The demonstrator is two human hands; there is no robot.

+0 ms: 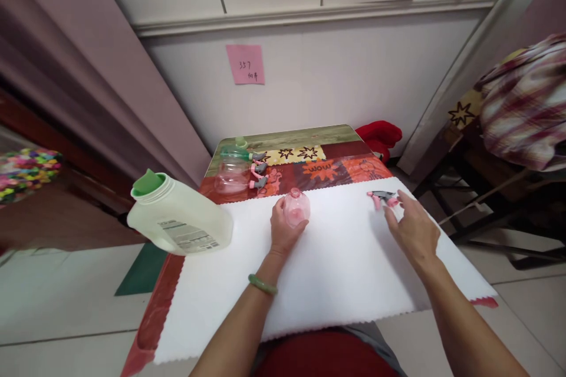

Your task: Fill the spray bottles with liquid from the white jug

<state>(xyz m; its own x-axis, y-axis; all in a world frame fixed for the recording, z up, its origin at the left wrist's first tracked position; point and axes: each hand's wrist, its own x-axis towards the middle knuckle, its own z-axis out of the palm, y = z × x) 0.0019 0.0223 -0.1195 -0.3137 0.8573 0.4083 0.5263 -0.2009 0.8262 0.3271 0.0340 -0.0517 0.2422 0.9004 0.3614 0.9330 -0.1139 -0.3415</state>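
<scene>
My left hand (283, 231) is wrapped around a small clear pink spray bottle body (296, 206) that stands upright without its top on the white sheet (327, 271). My right hand (411, 225) lies on the sheet with fingers stretched out, its fingertips touching a pink and grey trigger sprayer head (381, 197) that lies loose on the sheet. A green bangle sits on my left wrist.
A large pale jug with a green cap (177, 218) stands at the table's left edge. Two more spray bottles (239, 171), one green and one pink, lie at the back left on a patterned cloth. A chair with plaid fabric (522, 106) stands to the right.
</scene>
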